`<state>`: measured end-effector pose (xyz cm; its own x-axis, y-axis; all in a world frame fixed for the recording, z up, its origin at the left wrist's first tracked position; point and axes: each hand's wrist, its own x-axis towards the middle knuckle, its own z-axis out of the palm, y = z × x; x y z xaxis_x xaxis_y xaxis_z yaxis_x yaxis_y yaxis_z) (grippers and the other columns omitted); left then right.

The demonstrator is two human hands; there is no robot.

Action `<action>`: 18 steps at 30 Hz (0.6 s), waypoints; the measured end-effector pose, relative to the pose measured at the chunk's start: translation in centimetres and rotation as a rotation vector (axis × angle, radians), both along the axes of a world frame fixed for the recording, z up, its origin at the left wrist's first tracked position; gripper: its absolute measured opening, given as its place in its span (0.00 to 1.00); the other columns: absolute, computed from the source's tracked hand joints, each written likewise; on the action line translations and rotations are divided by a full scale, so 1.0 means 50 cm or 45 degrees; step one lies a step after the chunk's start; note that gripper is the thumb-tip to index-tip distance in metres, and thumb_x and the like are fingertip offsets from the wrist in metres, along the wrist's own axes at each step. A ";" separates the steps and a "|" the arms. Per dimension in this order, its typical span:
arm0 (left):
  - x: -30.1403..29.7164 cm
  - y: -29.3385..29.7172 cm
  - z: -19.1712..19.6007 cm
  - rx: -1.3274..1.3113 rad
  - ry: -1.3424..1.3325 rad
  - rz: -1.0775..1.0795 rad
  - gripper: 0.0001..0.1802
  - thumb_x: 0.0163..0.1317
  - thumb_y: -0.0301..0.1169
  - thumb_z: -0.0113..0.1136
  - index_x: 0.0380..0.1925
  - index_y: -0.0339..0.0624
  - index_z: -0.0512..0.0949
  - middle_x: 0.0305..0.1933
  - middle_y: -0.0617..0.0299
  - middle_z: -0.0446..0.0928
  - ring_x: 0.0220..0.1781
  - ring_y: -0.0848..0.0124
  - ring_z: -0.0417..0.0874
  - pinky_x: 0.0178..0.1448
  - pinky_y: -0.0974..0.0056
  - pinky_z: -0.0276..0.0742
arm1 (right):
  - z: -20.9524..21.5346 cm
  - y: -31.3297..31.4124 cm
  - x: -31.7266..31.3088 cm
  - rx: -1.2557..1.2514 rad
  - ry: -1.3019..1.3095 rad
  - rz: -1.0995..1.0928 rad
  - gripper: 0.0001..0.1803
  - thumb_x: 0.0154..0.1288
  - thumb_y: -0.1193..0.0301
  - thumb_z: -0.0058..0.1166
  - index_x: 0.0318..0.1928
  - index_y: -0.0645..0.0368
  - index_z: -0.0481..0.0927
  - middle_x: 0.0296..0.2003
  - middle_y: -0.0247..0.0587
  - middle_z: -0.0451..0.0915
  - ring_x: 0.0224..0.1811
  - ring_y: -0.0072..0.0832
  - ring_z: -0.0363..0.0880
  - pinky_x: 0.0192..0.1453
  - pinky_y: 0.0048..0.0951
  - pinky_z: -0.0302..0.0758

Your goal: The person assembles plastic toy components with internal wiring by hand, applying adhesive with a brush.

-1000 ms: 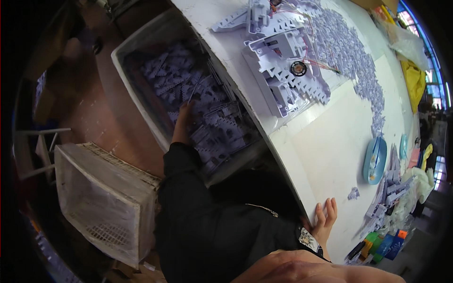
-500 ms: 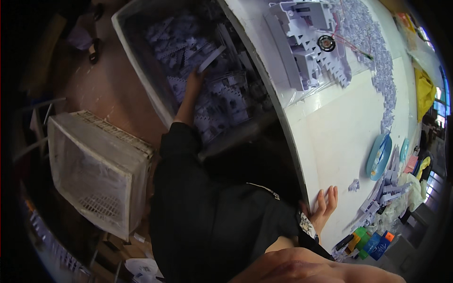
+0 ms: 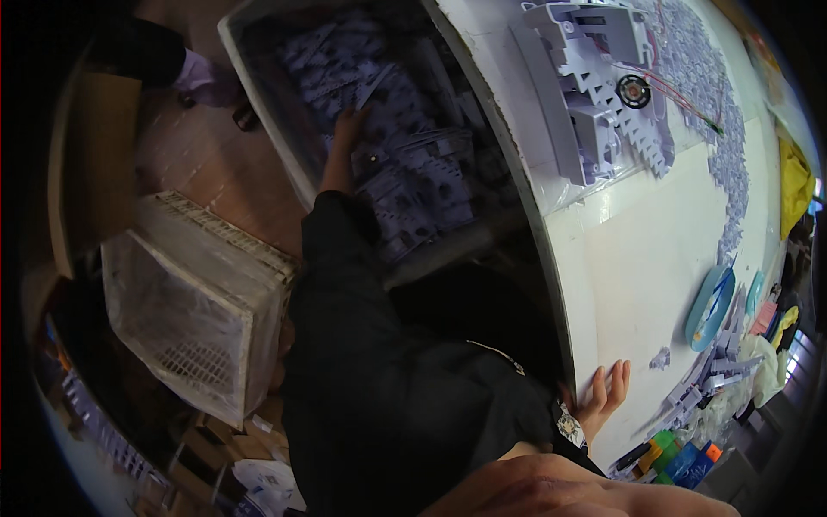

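My left hand [image 3: 347, 133] reaches down into a large pale crate [image 3: 267, 112] below the table's edge. Its fingers appear closed on one end of a narrow white toothed plastic part [image 3: 376, 84]; shadow partly hides the grip. Under and around it lie many similar white plastic parts [image 3: 422, 177], heaped in the crate. My right hand [image 3: 606, 396] rests on the white table [image 3: 624, 284] near its edge, fingers stretched out and holding nothing. Farther up the table sits a larger white plastic assembly [image 3: 573, 95] with toothed edges, a round black component [image 3: 633, 91] and thin red wires.
A second lined crate [image 3: 185, 319] stands tilted on the floor at left. Small white pieces [image 3: 728, 164] spread along the table's far side, beside a blue tray [image 3: 711, 308]. Loose parts and coloured containers [image 3: 680, 457] crowd the right. Another person's dark-clothed body [image 3: 146, 52] shows upper left.
My left hand has gone lower into the crate with the plastic part, which now lies against the heap. The view has shifted slightly. Another person has come in at upper left.
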<state>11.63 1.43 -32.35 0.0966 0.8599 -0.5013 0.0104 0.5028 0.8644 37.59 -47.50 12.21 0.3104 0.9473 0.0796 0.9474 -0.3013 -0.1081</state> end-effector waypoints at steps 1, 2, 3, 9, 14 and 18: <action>-0.001 0.012 0.002 0.013 0.070 -0.113 0.27 0.60 0.42 0.64 0.51 0.31 0.74 0.48 0.51 0.76 0.41 0.64 0.81 0.38 0.58 0.84 | -0.002 0.000 0.001 0.002 -0.008 0.001 0.44 0.46 0.70 0.74 0.63 0.51 0.62 0.65 0.55 0.58 0.69 0.58 0.56 0.69 0.55 0.61; -0.002 0.022 0.004 0.008 0.072 -0.110 0.27 0.60 0.42 0.64 0.51 0.31 0.74 0.48 0.51 0.76 0.41 0.64 0.81 0.38 0.58 0.84 | -0.001 0.001 0.000 0.004 -0.017 0.002 0.44 0.47 0.69 0.74 0.63 0.50 0.62 0.65 0.55 0.58 0.69 0.59 0.56 0.69 0.56 0.61; -0.001 0.031 0.006 0.099 0.212 -0.160 0.30 0.59 0.46 0.63 0.53 0.32 0.74 0.48 0.50 0.77 0.46 0.62 0.80 0.42 0.58 0.82 | -0.001 -0.001 0.002 -0.002 -0.016 0.003 0.44 0.47 0.69 0.74 0.63 0.50 0.62 0.65 0.55 0.58 0.69 0.59 0.56 0.69 0.56 0.61; -0.010 0.087 -0.011 0.166 0.211 -0.072 0.30 0.62 0.44 0.61 0.55 0.32 0.70 0.53 0.52 0.74 0.50 0.59 0.77 0.51 0.56 0.77 | -0.003 -0.003 0.003 -0.020 -0.064 0.009 0.44 0.47 0.68 0.74 0.63 0.50 0.61 0.65 0.56 0.58 0.69 0.59 0.56 0.69 0.56 0.61; -0.115 0.140 -0.017 0.723 0.144 -0.186 0.36 0.62 0.50 0.60 0.59 0.32 0.68 0.56 0.47 0.75 0.58 0.55 0.75 0.55 0.56 0.77 | -0.001 -0.002 0.010 0.005 0.016 0.024 0.45 0.47 0.70 0.73 0.64 0.50 0.61 0.65 0.55 0.57 0.69 0.59 0.56 0.68 0.56 0.61; -0.122 0.078 0.142 0.703 -0.147 -0.017 0.23 0.68 0.35 0.54 0.59 0.35 0.66 0.54 0.49 0.75 0.56 0.50 0.76 0.55 0.48 0.79 | 0.004 0.004 0.001 0.007 0.015 0.012 0.45 0.47 0.71 0.73 0.64 0.51 0.61 0.65 0.54 0.57 0.68 0.59 0.56 0.68 0.56 0.61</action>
